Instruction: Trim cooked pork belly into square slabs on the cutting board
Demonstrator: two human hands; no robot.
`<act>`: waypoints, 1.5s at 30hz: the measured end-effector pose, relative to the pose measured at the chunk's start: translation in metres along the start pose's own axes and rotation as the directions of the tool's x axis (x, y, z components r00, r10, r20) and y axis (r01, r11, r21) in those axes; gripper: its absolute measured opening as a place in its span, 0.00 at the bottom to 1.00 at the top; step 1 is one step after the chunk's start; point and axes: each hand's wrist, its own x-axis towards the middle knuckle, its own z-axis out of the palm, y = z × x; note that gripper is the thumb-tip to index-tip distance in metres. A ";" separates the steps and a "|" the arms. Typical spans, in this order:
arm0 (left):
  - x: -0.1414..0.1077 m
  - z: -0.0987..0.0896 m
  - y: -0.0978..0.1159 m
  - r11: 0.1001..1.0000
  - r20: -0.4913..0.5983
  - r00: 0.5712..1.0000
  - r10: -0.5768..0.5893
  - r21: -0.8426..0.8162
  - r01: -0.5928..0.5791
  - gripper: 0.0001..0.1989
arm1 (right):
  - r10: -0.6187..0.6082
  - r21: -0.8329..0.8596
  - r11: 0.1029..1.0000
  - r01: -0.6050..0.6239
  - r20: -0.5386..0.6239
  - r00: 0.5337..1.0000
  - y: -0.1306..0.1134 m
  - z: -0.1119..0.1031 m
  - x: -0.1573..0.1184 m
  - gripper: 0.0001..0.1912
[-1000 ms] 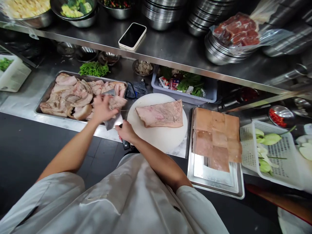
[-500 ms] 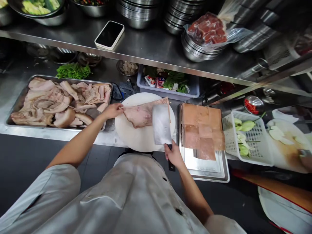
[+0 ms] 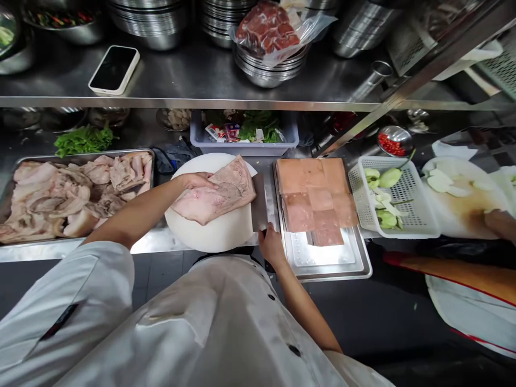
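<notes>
Slab looks: pale meat slab, pinkish toward its left end, greyer and more textured toward the right, with a corner pointing to the far side and a thin tan rim along the right edge
Slab place: askew on the round white board, which stands on the bench in front of the person
Left grip: laid on the slab's upper left part, fingers over the top face; cannot tell whether they pinch it
Right grip: closed round the handle of a cleaver, below and right of the slab
Blade: just beside the slab's right edge, over the board's rim; cannot tell whether it touches the meat
Left side: metal tray heaped with meat pieces, its near right part hidden by the left forearm; green herbs behind
Right side: stacked square slabs on another tray, close to the blade, then a white basket
Behind: lilac bin, beneath a shelf carrying a phone
Far right: a co-worker's hand at a second board
</notes>
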 end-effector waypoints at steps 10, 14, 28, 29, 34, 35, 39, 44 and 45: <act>-0.082 0.007 -0.113 0.814 -0.497 0.867 -0.022 -0.513 -0.273 0.33 | -0.331 -0.161 0.914 0.373 0.235 0.914 -0.086 -0.019 0.081 0.15; -0.096 0.015 -0.140 0.703 -0.630 0.775 -0.051 -0.573 -0.420 0.35 | -0.369 -0.224 0.873 0.434 0.278 0.887 -0.084 -0.014 0.079 0.13; -0.091 0.076 -0.115 0.989 -0.802 0.594 0.069 -0.024 -0.148 0.39 | -0.299 -0.169 0.917 0.362 0.312 0.902 -0.034 -0.011 -0.005 0.22; -0.093 0.069 -0.108 0.982 -0.830 0.529 0.178 0.187 -0.037 0.40 | -0.278 -0.167 0.926 0.340 0.308 0.910 -0.033 -0.011 -0.009 0.23; -0.069 0.043 -0.065 0.482 -0.296 0.704 0.646 0.873 -0.075 0.29 | -0.231 -0.234 0.930 0.283 0.228 0.946 -0.060 -0.015 -0.022 0.17; -0.062 0.042 -0.059 0.423 -0.221 0.734 0.642 0.901 -0.098 0.27 | -0.243 -0.231 0.927 0.294 0.226 0.943 -0.068 -0.017 -0.023 0.16; -0.047 0.045 -0.053 0.372 -0.212 0.744 0.633 0.927 -0.052 0.27 | -0.258 -0.222 0.921 0.321 0.271 0.927 -0.094 -0.026 -0.029 0.17; -0.049 0.047 -0.053 0.378 -0.231 0.757 0.612 0.926 -0.022 0.27 | -0.242 -0.219 0.922 0.321 0.323 0.915 -0.114 -0.028 -0.009 0.17; -0.049 0.047 -0.051 0.381 -0.233 0.764 0.602 0.924 -0.018 0.28 | -0.250 -0.208 0.922 0.327 0.324 0.912 -0.120 -0.026 0.002 0.17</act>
